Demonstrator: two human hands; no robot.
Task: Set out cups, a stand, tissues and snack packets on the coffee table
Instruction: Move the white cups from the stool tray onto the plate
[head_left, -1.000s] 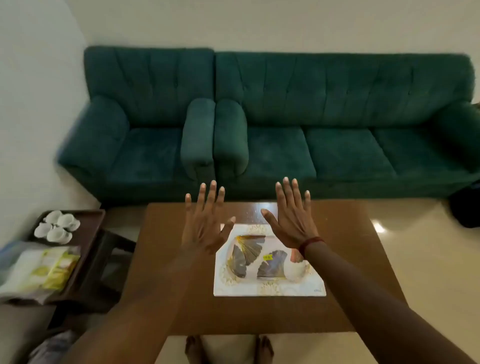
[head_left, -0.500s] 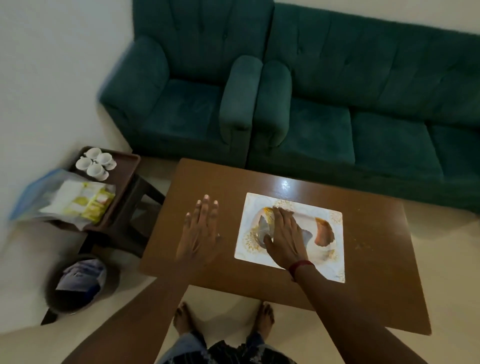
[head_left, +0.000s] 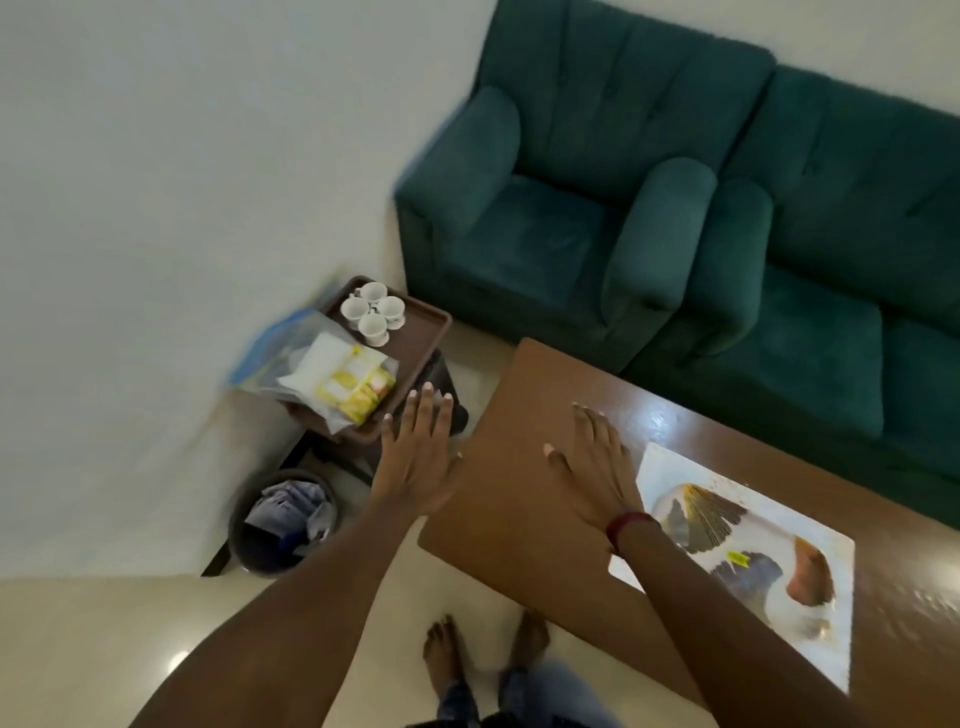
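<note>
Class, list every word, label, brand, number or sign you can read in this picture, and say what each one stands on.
No text here is readable.
On the yellow snack packets in the clear bag: print, too blurred to read.
On the small yellow tag on the white mat: too small to read.
On the packaging in the bin: blurred, nothing legible.

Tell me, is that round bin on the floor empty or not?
Not empty. The bin holds crumpled pale bags or wrappers; what they are is too blurred to tell.
</note>
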